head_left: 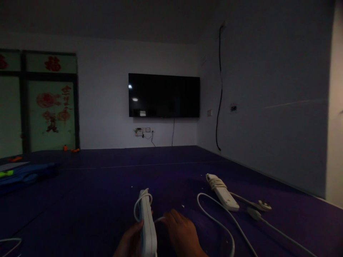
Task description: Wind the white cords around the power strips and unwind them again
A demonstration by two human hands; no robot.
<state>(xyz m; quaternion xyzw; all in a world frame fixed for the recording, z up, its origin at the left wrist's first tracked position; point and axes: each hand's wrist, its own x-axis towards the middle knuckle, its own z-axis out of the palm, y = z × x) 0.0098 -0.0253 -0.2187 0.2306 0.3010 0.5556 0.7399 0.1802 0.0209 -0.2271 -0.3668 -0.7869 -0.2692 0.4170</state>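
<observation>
Upright near the front of the dark blue table, a white power strip is gripped from its left side by my left hand. A loop of its white cord passes round the upper end. My right hand is just right of the strip, its fingers closed on a stretch of the same cord. Farther right lies a second white power strip, its cord wound round the far end. A plug with metal pins rests beside it.
Loose white cable curves over the table at right, near another white cord end. Blue cloth lies at far left, with small orange items at the back edge. A television hangs on the wall.
</observation>
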